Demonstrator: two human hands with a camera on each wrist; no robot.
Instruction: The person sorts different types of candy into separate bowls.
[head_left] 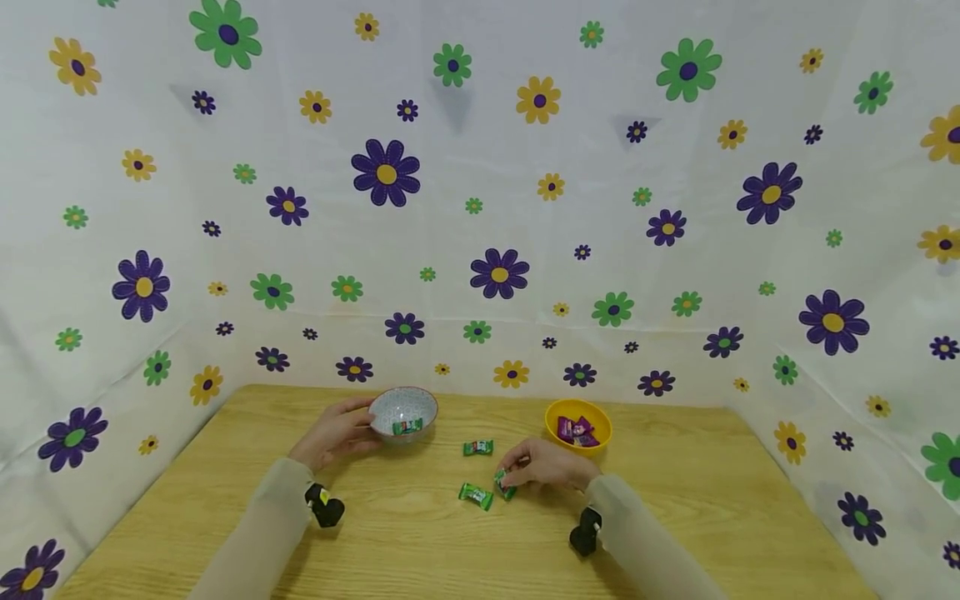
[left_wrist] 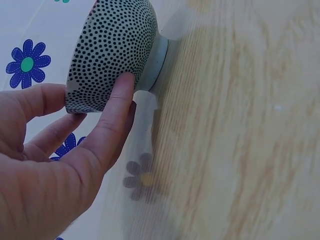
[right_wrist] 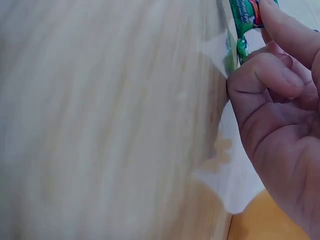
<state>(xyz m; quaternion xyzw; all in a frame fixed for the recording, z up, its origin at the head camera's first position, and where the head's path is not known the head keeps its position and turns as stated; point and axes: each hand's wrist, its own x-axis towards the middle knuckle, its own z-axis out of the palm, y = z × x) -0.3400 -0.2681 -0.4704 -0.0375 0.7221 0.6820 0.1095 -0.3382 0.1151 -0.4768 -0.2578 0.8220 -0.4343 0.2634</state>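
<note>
A patterned bowl (head_left: 402,407) stands at the back left of the table, holding a green-wrapped candy (head_left: 407,427). My left hand (head_left: 340,435) grips its left side; in the left wrist view the thumb lies along the dotted outer wall (left_wrist: 112,50) and the other fingertips disappear behind the bowl. My right hand (head_left: 543,463) pinches another green-wrapped candy (head_left: 505,484) between thumb and finger, low over the table. That candy's wrapper (right_wrist: 245,17) shows at the top of the right wrist view. Two more green candies lie left of this hand, one farther back (head_left: 477,447), one nearer (head_left: 476,496).
A yellow bowl (head_left: 607,414) with several purple-wrapped candies (head_left: 577,430) stands just behind the right hand. Flower-printed white cloth (head_left: 450,233) rises behind the wooden table (head_left: 420,550) and along both sides.
</note>
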